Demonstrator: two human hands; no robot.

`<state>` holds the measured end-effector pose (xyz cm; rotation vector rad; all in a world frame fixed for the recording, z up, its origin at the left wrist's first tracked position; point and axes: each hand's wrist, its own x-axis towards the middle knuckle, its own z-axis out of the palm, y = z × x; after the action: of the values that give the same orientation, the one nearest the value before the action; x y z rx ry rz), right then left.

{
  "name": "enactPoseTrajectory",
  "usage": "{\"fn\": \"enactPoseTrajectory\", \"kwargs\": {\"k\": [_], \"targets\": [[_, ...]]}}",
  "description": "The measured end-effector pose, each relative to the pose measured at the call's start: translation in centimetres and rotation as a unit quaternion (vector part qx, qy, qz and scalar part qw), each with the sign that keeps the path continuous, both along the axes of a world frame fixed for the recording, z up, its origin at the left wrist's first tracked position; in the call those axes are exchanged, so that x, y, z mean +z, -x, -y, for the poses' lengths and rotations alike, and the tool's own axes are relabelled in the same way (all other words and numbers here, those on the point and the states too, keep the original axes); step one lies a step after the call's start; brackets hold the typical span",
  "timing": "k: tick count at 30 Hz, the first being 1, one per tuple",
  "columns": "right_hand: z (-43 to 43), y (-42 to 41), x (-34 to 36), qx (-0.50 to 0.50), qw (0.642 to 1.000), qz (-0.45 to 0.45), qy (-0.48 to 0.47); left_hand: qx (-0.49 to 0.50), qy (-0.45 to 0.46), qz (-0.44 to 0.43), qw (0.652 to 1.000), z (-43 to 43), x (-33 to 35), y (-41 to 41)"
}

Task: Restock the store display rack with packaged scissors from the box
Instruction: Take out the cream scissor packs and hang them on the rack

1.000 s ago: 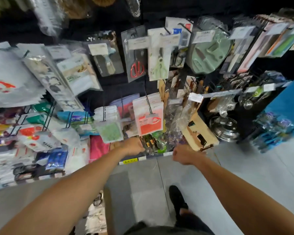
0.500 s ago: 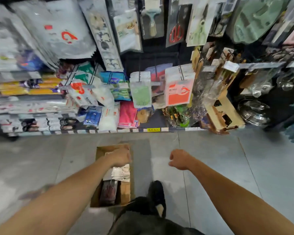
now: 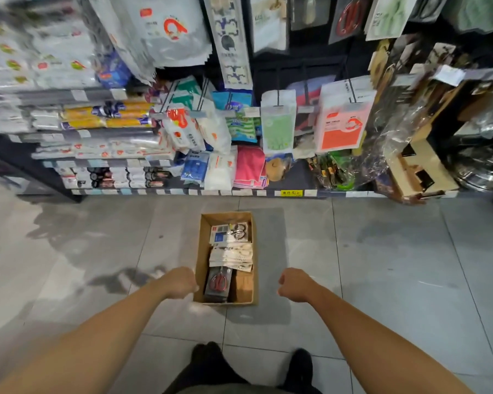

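An open brown cardboard box stood on the grey tiled floor near the display rack. It held packaged scissors, their labels too blurred to read. The left hand and the right hand flanked it, each grip curled and empty.

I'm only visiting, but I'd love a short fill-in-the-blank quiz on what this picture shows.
1. The cardboard box sits ____ the left hand and the right hand.
2. The scissors pack at the box's near end shows ____ handles.
3. Both hands have curled fingers and hold ____.

Missing words: between; red; nothing.
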<state>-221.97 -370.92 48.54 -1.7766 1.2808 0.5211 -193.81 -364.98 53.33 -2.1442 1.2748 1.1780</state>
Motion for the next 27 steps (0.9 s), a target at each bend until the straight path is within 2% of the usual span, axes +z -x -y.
{"fn": "enactPoseTrajectory", "kwargs": {"k": [4, 10, 16, 20, 23, 27], "targets": [[-0.3, -4.7, -1.8, 0.005, 1.000, -0.013, -0.019, -0.002, 0.007, -0.019, 1.000, -0.2, -2.0, -2.3], [0.6, -14.0, -6.2, -0.022, 0.996, -0.049, -0.073, 0.012, 0.021, -0.092, 0.995, 2.7, -7.5, -9.2], [3.9, -22.8, -11.7, -0.114, 0.986, -0.079, -0.094, 0.022, -0.011, -0.127, 0.992, 8.1, -14.1, -16.1], [6.3, -26.0, -16.6, -0.173, 0.981, -0.050, -0.076, 0.098, -0.030, -0.167, 0.981, 11.7, -20.0, -17.6], [8.4, -27.6, -22.4, -0.180, 0.979, -0.050, -0.087, 0.246, -0.041, -0.210, 0.945, 13.8, -25.9, -17.3], [9.6, -28.3, -32.8, -0.183, 0.977, -0.049, -0.101, 0.460, -0.058, -0.249, 0.850, 15.2, -36.6, -16.5]]}}
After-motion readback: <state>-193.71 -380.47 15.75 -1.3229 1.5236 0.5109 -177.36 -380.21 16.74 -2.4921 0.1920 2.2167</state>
